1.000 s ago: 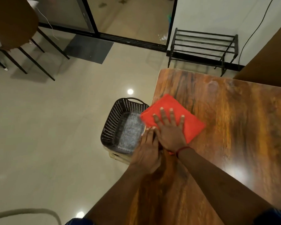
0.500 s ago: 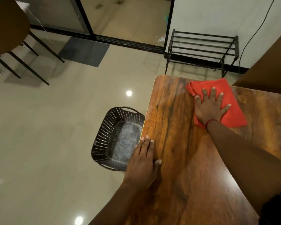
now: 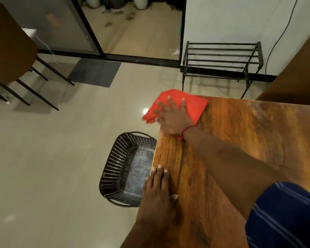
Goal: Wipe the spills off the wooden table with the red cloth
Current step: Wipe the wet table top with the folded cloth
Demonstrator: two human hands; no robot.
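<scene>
left hand (image 3: 157,194): flat, palm down, fingers together, near left | right hand (image 3: 174,117): arm stretched far, palm down, fingers spread, red wrist thread

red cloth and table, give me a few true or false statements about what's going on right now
1. The right hand presses flat on the red cloth. True.
2. The cloth lies in the middle of the wooden table. False: it sits at the table's far left corner, partly hanging past the edge.
3. The left hand rests on the table's left edge, not touching the cloth. True.
4. The dark basket stands on the table. False: it sits on the floor beside the table.
5. The left hand's fingers grip the basket's handle. False: they lie flat on the table edge.
</scene>
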